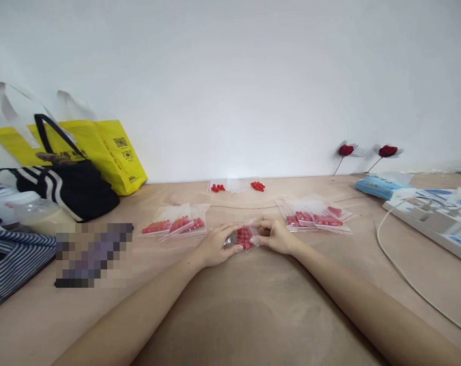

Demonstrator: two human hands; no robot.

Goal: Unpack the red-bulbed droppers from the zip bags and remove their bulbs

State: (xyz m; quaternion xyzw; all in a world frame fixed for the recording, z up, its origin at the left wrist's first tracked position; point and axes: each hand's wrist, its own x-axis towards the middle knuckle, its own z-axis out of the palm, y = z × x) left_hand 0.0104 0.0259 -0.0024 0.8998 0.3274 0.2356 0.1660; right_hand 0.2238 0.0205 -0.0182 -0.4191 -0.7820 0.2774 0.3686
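We find the left hand (pixel 217 246) and right hand (pixel 276 235) clamped on a clear plastic bag of red pieces (pixel 244 237). Sealing is in hand, we judge; its mouth needs even pressing.

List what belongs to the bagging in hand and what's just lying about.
In hand: left hand, right hand, zip bag of red pieces between them, left pile of filled bags, right pile of filled bags, loose red pieces by the wall.
Lying about: yellow bag, black striped bag, two red flowers, white cable, blue packet.
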